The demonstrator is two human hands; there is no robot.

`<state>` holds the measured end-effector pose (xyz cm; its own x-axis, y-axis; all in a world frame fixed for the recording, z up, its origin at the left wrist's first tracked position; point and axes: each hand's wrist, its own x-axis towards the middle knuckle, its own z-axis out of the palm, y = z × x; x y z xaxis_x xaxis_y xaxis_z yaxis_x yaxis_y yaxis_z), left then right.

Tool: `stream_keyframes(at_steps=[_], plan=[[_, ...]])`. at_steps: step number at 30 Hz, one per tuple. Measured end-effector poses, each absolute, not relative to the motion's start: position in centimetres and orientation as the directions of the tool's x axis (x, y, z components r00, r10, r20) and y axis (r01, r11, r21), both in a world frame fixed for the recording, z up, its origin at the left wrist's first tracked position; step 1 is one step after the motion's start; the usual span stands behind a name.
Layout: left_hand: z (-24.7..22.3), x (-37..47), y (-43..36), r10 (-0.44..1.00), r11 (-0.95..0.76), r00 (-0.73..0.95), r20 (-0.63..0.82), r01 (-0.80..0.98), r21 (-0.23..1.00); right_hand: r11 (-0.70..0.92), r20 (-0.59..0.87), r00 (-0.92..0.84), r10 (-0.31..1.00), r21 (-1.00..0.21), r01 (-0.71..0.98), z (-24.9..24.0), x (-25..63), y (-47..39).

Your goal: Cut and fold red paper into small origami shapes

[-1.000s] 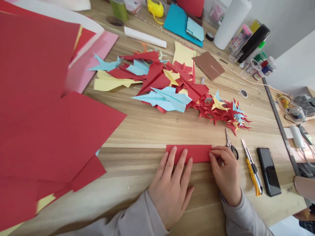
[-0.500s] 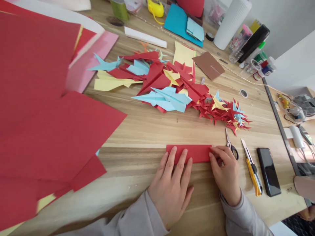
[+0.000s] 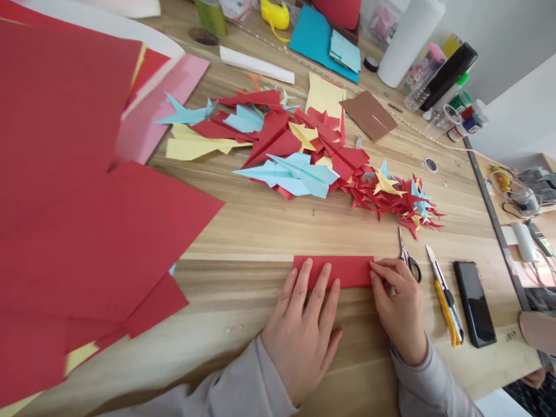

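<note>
A folded strip of red paper (image 3: 350,271) lies flat on the wooden table, its long side running left to right. My left hand (image 3: 302,324) rests on its left part with the fingers spread, pressing it down. At the strip's right end, my right hand (image 3: 399,307) pinches the edge between thumb and forefinger. Just behind that hand are scissors (image 3: 408,258), their blades pointing away from me. A yellow utility knife (image 3: 445,298) with its blade out lies further right, beside a black phone (image 3: 474,304).
Beyond the hands spreads a heap of folded paper planes (image 3: 299,174) and small paper pieces (image 3: 382,194) in red, blue and yellow. Large red sheets (image 3: 108,243) cover the left side. Bottles and jars (image 3: 449,75) stand at the back right, near a brown card (image 3: 369,116).
Both hands and the red strip stay almost in the same place. No other object has visibly moved on the table.
</note>
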<state>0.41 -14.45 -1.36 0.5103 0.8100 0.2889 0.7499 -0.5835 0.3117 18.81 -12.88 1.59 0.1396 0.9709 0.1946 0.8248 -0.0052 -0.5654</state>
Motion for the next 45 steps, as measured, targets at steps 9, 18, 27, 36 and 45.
stream_keyframes(at_steps=[9, 18, 27, 36, 45], plan=[[-1.2, 0.4, -14.4, 0.810, -0.585, 0.515, 0.281, 0.751, 0.307, -0.007, 0.192, 0.138, 0.972, -0.558, 0.830, 1.7, 18.8, -12.9], [-1.2, 0.4, -14.4, 0.811, -0.583, 0.514, 0.280, 0.748, 0.317, -0.014, 0.184, 0.140, 0.973, -0.555, 0.832, 1.4, 18.9, -12.9], [-1.1, 0.4, -14.5, 0.815, -0.578, 0.518, 0.260, 0.754, 0.311, 0.007, 0.211, 0.127, 0.969, -0.538, 0.843, 1.3, 19.0, -12.9], [-0.1, 0.8, -14.7, 0.844, -0.535, 0.512, 0.157, 0.791, 0.296, 0.042, 0.232, 0.094, 0.968, -0.521, 0.853, 1.0, 19.4, -12.9], [0.0, 0.7, -14.6, 0.847, -0.531, 0.505, 0.168, 0.788, 0.311, 0.032, 0.221, 0.099, 0.970, -0.522, 0.852, 1.0, 19.3, -12.9]])
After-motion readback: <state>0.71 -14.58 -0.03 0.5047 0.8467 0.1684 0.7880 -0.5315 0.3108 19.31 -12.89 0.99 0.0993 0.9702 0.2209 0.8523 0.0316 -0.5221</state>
